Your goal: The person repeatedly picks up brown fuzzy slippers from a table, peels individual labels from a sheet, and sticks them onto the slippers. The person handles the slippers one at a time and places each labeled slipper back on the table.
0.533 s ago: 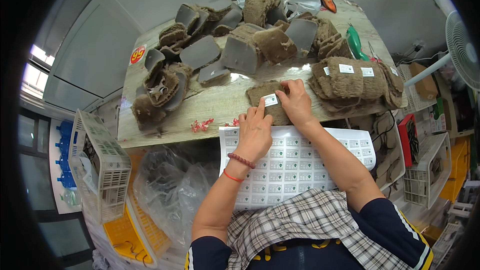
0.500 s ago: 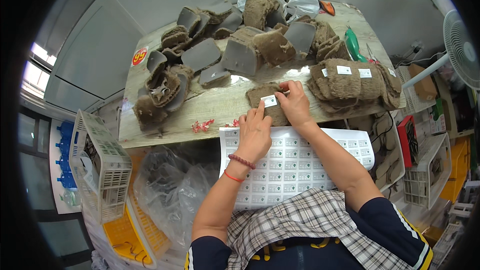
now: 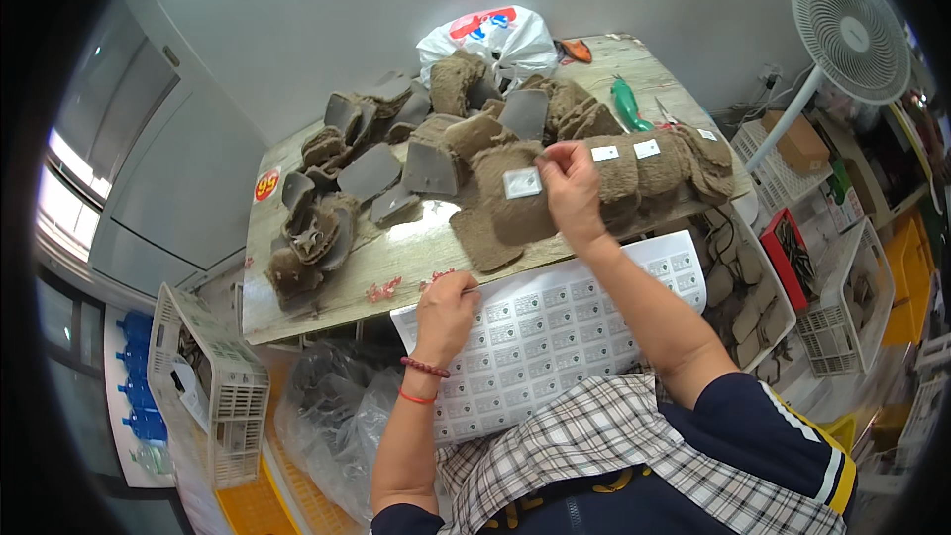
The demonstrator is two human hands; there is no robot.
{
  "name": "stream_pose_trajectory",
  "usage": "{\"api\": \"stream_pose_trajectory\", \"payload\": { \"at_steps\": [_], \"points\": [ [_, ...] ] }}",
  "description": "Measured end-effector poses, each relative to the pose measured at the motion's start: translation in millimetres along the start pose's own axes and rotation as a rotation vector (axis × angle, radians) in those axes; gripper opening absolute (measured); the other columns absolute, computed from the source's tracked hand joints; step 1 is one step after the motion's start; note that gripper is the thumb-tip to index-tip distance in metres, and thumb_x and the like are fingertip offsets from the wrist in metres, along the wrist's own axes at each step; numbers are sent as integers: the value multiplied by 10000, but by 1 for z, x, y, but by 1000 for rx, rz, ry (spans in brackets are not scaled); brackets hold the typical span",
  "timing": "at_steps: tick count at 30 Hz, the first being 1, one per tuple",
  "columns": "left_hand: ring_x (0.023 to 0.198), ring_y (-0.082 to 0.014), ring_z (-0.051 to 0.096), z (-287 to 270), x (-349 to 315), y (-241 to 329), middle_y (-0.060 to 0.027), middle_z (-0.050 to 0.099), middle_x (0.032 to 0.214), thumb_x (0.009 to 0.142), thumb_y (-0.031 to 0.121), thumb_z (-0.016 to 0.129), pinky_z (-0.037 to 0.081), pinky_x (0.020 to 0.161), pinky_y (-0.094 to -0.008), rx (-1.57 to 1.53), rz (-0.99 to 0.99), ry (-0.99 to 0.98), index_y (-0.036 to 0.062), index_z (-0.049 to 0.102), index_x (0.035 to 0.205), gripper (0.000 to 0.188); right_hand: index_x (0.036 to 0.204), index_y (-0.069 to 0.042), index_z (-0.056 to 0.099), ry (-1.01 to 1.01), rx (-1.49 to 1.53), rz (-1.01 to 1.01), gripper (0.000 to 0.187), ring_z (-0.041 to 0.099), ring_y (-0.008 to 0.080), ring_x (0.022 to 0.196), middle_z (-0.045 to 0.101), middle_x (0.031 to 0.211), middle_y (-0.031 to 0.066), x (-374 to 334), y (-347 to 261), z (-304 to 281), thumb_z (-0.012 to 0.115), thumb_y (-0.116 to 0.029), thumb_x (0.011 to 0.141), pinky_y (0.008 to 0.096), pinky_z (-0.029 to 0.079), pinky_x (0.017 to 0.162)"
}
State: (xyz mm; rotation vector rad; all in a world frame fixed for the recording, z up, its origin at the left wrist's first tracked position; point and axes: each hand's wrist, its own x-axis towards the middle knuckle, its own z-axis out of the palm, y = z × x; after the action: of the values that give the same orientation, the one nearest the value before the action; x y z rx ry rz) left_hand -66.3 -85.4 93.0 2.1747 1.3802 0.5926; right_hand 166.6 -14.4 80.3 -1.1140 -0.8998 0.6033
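My right hand point(image 3: 575, 193) pinches the right edge of a brown plush pad point(image 3: 520, 218) with a white label point(image 3: 522, 183) on it, held up over the table's front part. Under it lies another brown pad point(image 3: 485, 240), without a visible label. My left hand point(image 3: 446, 315) is closed, its curled fingertips at the top edge of a large white sheet of labels point(image 3: 545, 337). The sheet spreads over my lap and reaches to the table edge. To the right of my right hand lie stacked brown pads point(image 3: 649, 173), several with white labels.
Loose brown pads with grey backs point(image 3: 371, 171) are heaped across the table point(image 3: 347, 302). A white plastic bag point(image 3: 490, 40), a green-handled tool point(image 3: 627, 104) and an orange-and-black object point(image 3: 575, 51) lie behind. A fan point(image 3: 847, 35), crates point(image 3: 233, 406) and clear plastic point(image 3: 342, 426) surround the table.
My right hand has lifted the labelled pad and moved it up toward the stack. My left hand has left the label and drawn back to the sheet's top edge. The view has shifted.
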Motion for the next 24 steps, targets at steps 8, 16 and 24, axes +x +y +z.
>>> {"api": "stream_pose_trajectory", "payload": {
  "at_steps": [8, 16, 24],
  "points": [
    [762, -246, 642, 33, 24, 25, -164, 667, 822, 804, 76, 651, 495, 708, -337, -171, 5, -38, -26, 639, 917, 153, 1101, -5, 610, 10, -835, -449, 272, 618, 360, 975, 663, 1018, 173, 55, 0, -88, 653, -129, 863, 422, 486, 875],
    [758, -215, 660, 24, 19, 9, -143, 698, 828, 809, 74, 652, 511, 709, -316, -188, -111, -94, -12, 678, 957, 173, 958, -91, 723, -668, -534, -10, 163, 658, 301, 830, 687, 893, 105, -91, -22, -33, 707, -201, 839, 411, 507, 775],
    [721, -221, 653, 2, 15, -2, -124, 703, 790, 785, 123, 694, 514, 690, -347, -115, -218, -97, 2, 711, 897, 166, 912, -134, 748, -651, -601, -361, 128, 645, 255, 771, 673, 842, 43, -98, -8, -14, 741, -145, 785, 371, 510, 703]
  ]
}}
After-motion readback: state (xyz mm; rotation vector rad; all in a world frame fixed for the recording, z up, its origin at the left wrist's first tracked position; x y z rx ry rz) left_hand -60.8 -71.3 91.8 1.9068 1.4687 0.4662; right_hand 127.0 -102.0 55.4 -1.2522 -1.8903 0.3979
